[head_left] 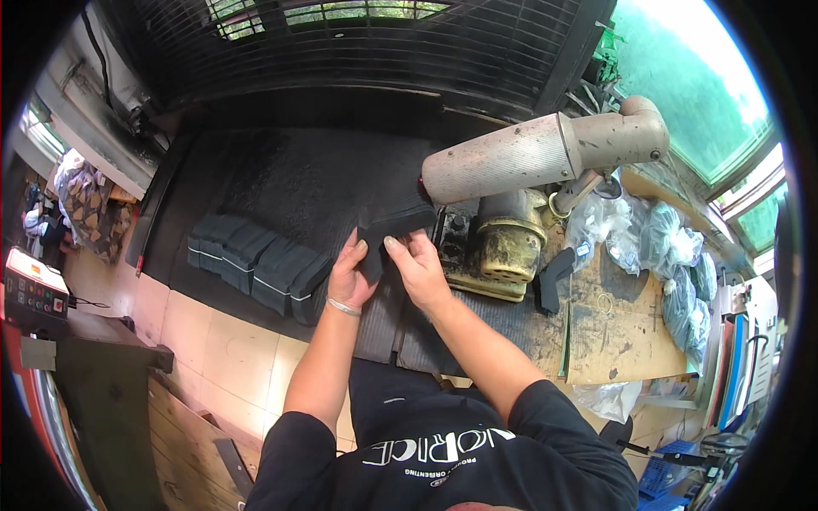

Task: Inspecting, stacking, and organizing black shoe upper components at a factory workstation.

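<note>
Both my hands hold a black, bent block (396, 223) that looks like a stack of thin dark pieces. Its upper part reaches toward the grey cylinder. My left hand (352, 272) grips its lower left side, thumb on top. On the right side, my right hand (416, 266) pinches it with the thumb up and the fingers curled beneath. To the left of my hands lie several bundles of similar dark pieces (256, 262) in a row, with thin white bands across them. Another black angled piece (555, 281) stands at the right, beside the machine.
A grey ribbed cylinder on a jointed arm (503, 160) hangs over a grimy yellowish motor housing (511, 243). The dark worktop (281, 170) runs to a black slatted grille (358, 60). Clear plastic bags (673, 247) lie at right. A control box (36, 289) stands far left.
</note>
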